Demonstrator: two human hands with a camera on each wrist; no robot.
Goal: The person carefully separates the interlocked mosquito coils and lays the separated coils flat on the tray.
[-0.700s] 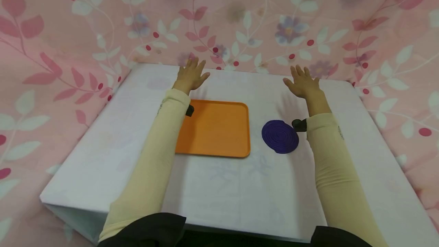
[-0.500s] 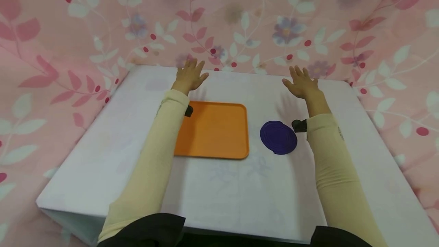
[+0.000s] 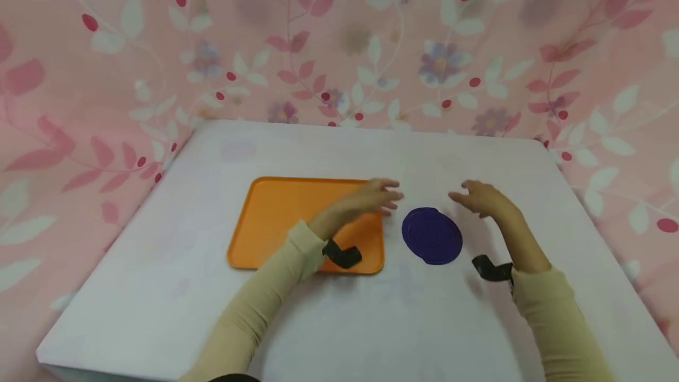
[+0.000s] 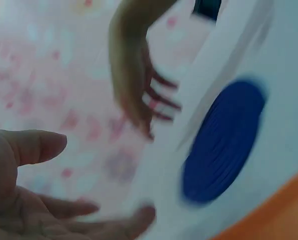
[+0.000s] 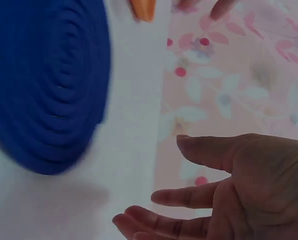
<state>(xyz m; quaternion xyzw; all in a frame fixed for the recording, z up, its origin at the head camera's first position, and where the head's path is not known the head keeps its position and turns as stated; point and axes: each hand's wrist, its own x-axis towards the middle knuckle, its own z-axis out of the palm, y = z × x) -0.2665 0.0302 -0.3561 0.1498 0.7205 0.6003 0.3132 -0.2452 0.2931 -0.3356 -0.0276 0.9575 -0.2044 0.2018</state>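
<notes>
A flat round blue-purple disc with concentric rings [image 3: 432,236] lies on the white table, right of an orange rectangular tray [image 3: 276,211]. In the head view my left hand [image 3: 366,199] hovers over the tray's right side, fingers pointing at the disc and holding nothing. Beyond the disc's right far edge is my right hand [image 3: 485,200], its fingers loosely bent and nothing in them. The right wrist view shows the ringed disc [image 5: 48,85] close by, apart from the right hand [image 5: 249,185]. In the left wrist view, thumb and fingers of the left hand [image 4: 18,200] are spread apart.
The table [image 3: 159,287] has a white cloth over it. Pink floral fabric [image 3: 339,34] hangs behind it and at both sides. A small black device is strapped at each wrist, the left one [image 3: 342,254] above the tray's near edge.
Both hands have drawn back from the far edge of the table toward the disc. The left hand has swung right across the tray, and the head view has tipped upward.
</notes>
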